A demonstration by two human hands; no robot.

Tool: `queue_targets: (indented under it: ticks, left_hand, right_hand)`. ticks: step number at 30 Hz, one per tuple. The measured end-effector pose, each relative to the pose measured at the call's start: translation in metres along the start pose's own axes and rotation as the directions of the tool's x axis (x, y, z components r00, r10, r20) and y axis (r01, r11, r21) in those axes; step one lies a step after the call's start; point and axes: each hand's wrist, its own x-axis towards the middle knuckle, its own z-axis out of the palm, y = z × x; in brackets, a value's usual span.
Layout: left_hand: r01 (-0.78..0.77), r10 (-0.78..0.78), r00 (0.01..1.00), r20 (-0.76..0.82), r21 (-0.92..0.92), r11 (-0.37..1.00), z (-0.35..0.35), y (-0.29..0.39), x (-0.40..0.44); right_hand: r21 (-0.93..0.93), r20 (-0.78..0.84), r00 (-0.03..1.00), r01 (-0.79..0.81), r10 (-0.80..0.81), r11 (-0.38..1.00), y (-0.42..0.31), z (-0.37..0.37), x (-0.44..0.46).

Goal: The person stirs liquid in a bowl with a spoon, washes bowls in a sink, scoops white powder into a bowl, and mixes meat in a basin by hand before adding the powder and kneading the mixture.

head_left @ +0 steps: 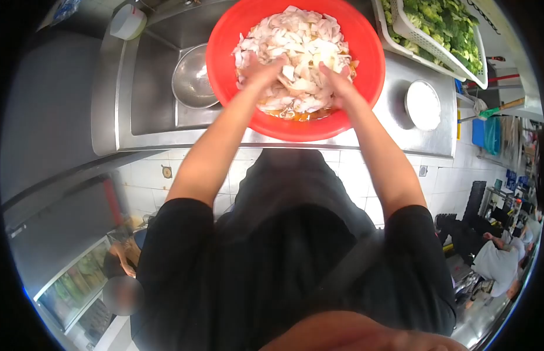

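Observation:
A large red basin (219,70) stands on the steel counter, heaped with pale, wet slices of what looks like raw meat (301,41). Yellowish-brown liquid (304,115) shows at the near side of the heap. My left hand (262,75) reaches into the left part of the slices, thumb and fingers apart. On the right side, my right hand (338,82) is pressed into the same heap with its thumb spread from the fingers. Slices partly cover the fingertips of both hands.
Left of the basin, a metal bowl (193,79) sits in the sink (149,105). A white bowl (423,105) stands on the right of the counter. White baskets (421,44) hold broccoli (441,26) behind it. Other people (500,260) are at the far right and lower left.

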Motion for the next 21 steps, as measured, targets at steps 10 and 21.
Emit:
queue_targets:
  ticks: [10, 21]
  left_hand:
    - [0.265, -0.030, 0.917, 0.398, -0.551, 0.791, 0.024, 0.048, 0.004]
    - [0.155, -0.118, 0.977, -0.176, 0.217, 0.964, 0.088, 0.016, -0.036]
  right_hand:
    - [0.319, 0.061, 0.996, 0.041, -0.064, 0.947, -0.055, 0.043, 0.028]
    - [-0.548, -0.053, 0.988, 0.095, -0.148, 0.831, -0.056, 0.005, 0.079]
